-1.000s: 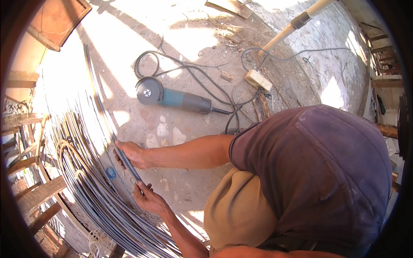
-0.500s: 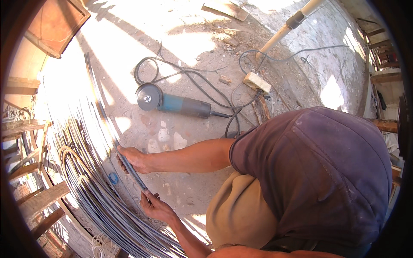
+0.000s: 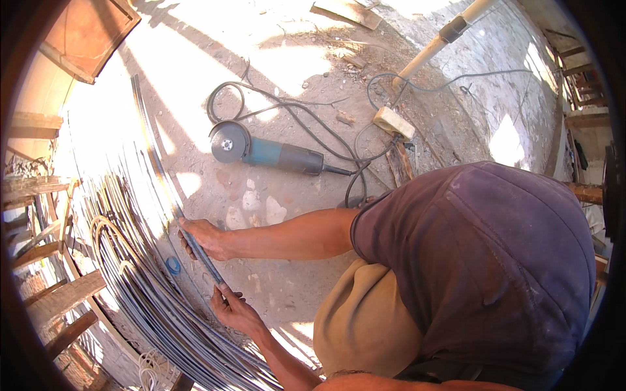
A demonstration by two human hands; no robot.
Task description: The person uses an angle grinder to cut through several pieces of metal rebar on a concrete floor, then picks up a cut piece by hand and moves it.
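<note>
A length of ribbed steel rebar (image 3: 207, 262) slants from the sunlit ground at the far left toward me. I cannot tell whether it is one bar or a few lying together. My right hand (image 3: 205, 239), reaching in from a dark purple sleeve, wraps its fingers round the rebar. Nearer to me, my left hand (image 3: 236, 315) pinches the rebar's near end between thumb and fingers, its other fingers loosely curled. Beside both hands, on the left, lies a big coil of steel rods (image 3: 140, 303), some of them bent back in loops.
An angle grinder (image 3: 267, 154) with a blue-and-grey body lies beyond my right arm, its cable (image 3: 313, 130) looped on the dirt. Farther right are a pale block (image 3: 394, 123) and a slanting pole (image 3: 433, 47). Wooden planks (image 3: 68, 300) line the left edge; a small blue ring (image 3: 172, 265) lies beside the coil.
The whole view has shifted slightly. Both hands keep nearly the same places on the rebar.
</note>
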